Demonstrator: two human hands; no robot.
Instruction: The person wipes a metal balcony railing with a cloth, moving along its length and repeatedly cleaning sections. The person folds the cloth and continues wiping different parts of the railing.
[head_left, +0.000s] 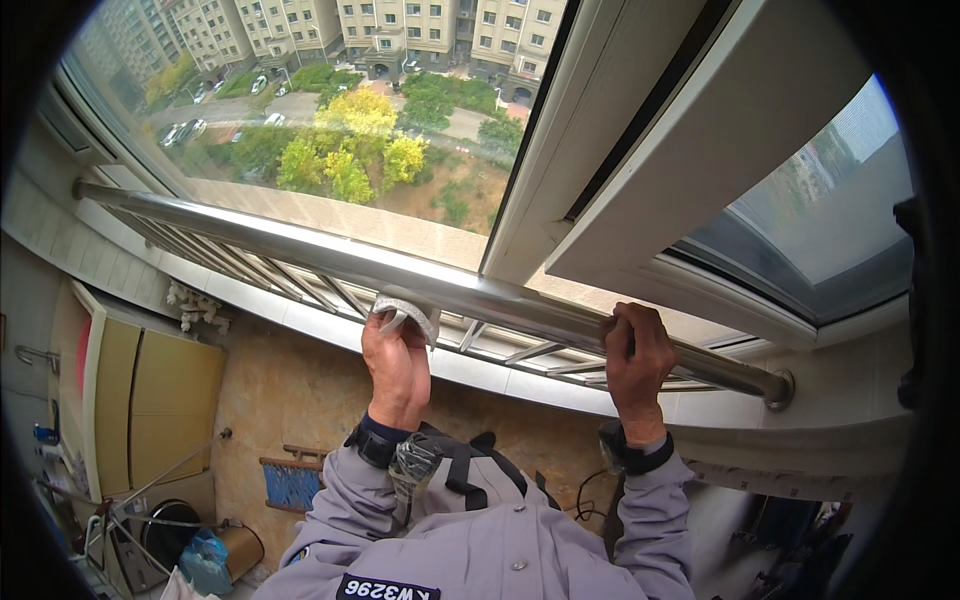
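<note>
A shiny metal handrail (300, 247) runs across in front of a window, with thin metal bars below it. My left hand (397, 371), palm turned up, holds a folded whitish cloth (411, 309) against the underside of the rail near its middle. Part of the cloth is hidden behind the rail and my fingers. Farther right, my right hand (639, 352) grips the same rail with its fingers curled over it. The rail's right end meets the wall at a round metal flange (780, 390).
An opened white window sash (690, 142) juts inward above my right hand. A tiled ledge (480, 375) lies beneath the bars. On the left stand a yellowish cabinet (169, 405), a folding stool (289, 480) and a metal rack (112, 510). A dark cable (581, 499) lies on the floor.
</note>
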